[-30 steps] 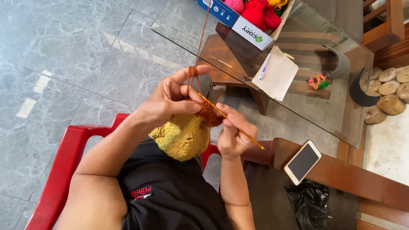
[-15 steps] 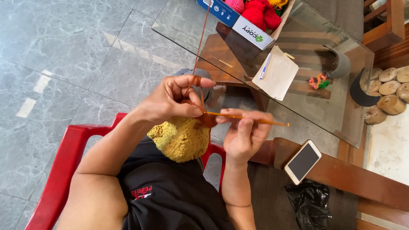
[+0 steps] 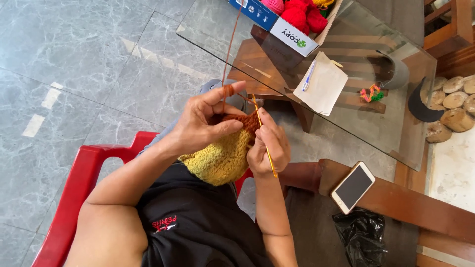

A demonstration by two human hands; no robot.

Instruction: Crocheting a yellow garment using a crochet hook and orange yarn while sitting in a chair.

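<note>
My left hand point(image 3: 205, 123) pinches the orange top edge of a yellow crocheted piece point(image 3: 220, 160), with a brown-orange yarn strand point(image 3: 231, 44) looped over its raised index finger. My right hand point(image 3: 269, 146) grips a thin golden crochet hook point(image 3: 263, 141), held nearly upright with its tip in the orange stitches. The strand runs up to a cardboard box point(image 3: 277, 22) on the glass table, where red and pink yarn balls point(image 3: 302, 15) lie.
I sit on a red plastic chair point(image 3: 74, 193). The glass table point(image 3: 376, 123) carries a paper with a blue pen point(image 3: 324, 81) and a small colourful crocheted bit point(image 3: 371, 93). A phone point(image 3: 353, 187) rests on a wooden armrest above a black plastic bag point(image 3: 361, 235).
The hook swung from lying across to nearly upright, and my right hand closed in against the orange edge. My left hand stayed on the piece.
</note>
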